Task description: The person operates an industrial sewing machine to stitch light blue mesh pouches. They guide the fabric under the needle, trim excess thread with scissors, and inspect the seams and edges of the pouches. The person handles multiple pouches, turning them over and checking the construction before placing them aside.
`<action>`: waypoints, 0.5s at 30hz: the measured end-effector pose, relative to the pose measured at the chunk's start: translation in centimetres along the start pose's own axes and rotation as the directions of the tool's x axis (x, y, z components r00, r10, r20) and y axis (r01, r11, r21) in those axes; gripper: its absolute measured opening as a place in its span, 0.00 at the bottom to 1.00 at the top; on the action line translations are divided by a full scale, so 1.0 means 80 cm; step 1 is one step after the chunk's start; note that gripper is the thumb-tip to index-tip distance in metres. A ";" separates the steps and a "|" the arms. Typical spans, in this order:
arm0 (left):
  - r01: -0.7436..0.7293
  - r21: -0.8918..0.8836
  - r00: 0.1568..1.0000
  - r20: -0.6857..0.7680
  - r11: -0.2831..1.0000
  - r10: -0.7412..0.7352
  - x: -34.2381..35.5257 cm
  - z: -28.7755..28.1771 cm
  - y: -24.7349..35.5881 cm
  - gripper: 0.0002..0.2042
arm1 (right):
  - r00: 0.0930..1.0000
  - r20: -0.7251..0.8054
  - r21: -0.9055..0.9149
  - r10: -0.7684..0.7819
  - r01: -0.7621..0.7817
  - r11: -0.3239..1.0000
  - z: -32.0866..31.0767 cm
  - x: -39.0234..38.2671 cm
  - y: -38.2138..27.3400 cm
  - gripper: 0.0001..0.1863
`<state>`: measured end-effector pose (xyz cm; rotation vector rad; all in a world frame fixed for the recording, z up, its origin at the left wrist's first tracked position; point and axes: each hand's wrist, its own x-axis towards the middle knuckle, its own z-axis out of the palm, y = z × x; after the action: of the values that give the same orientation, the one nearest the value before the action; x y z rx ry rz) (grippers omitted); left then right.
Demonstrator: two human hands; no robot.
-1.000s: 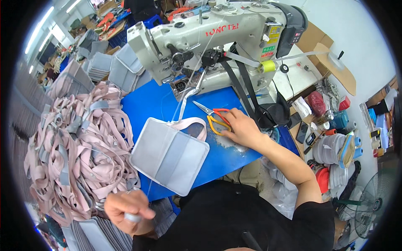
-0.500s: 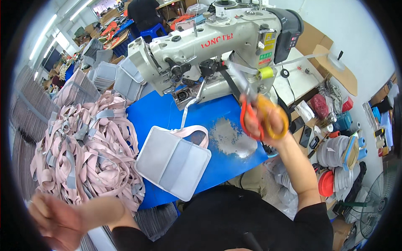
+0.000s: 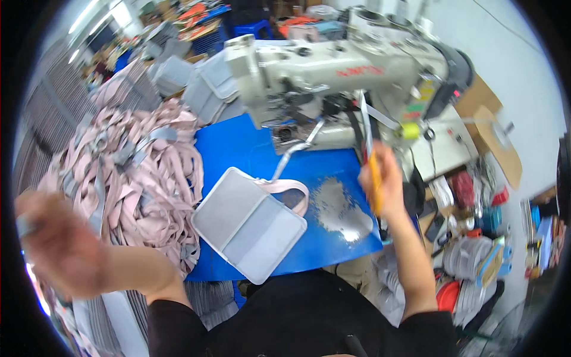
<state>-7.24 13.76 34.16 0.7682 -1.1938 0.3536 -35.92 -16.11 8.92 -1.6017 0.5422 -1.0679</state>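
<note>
My right hand (image 3: 383, 181) grips scissors (image 3: 373, 169) with yellow and red handles, blades pointing up in front of the sewing machine (image 3: 321, 68). My left hand (image 3: 59, 244) is motion-blurred at the far left, beside a heap of pink and grey straps (image 3: 125, 178); its fingers cannot be made out. A pale grey fabric pouch (image 3: 250, 223) with a pink strap loop (image 3: 300, 196) lies tilted on the blue work surface (image 3: 226, 143). A white tape (image 3: 291, 156) runs from the machine down toward the pouch.
Stacks of grey panels (image 3: 214, 80) stand behind the straps, with more (image 3: 104, 309) at lower left. At right are white tape rolls (image 3: 464, 256), a cardboard board (image 3: 499, 149) and assorted supplies (image 3: 464, 190). A blue stool (image 3: 250, 31) is in the background.
My right hand has lifted the scissors off the blue surface and turned them upright. My left hand has moved leftward and, since half a second ago, upward. The view has shifted.
</note>
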 end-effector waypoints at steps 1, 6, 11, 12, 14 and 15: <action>0.133 0.347 0.990 0.001 0.929 -0.142 -0.048 -0.014 -0.020 0.11 | 0.997 0.033 -0.404 0.066 -0.047 0.914 0.005 -0.037 0.005 0.29; 0.831 0.233 0.442 0.275 0.505 -0.854 -0.244 0.008 -0.136 0.06 | 0.951 0.248 -0.792 0.183 0.091 0.604 0.014 -0.104 0.022 0.24; 0.969 0.081 0.175 0.436 0.232 -0.883 -0.316 0.086 -0.169 0.10 | 0.921 0.271 -0.553 -0.280 0.388 0.737 0.071 -0.064 -0.015 0.19; 0.978 0.039 0.159 0.488 0.203 -0.858 -0.314 0.101 -0.177 0.10 | 0.889 0.303 -0.540 -0.343 0.456 0.707 0.082 -0.054 -0.013 0.18; 0.979 -0.042 0.197 0.477 0.202 -0.857 -0.318 0.120 -0.194 0.11 | 0.810 0.359 -0.486 -0.464 0.587 0.648 0.102 -0.027 -0.003 0.17; 0.975 -0.079 0.221 0.463 0.208 -0.858 -0.318 0.122 -0.201 0.11 | 0.817 0.339 -0.496 -0.467 0.577 0.649 0.108 -0.012 -0.001 0.16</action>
<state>-13.02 -0.72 6.62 1.1122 -0.8046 -1.0977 -29.06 -10.83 8.58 -2.4916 0.2800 -1.2241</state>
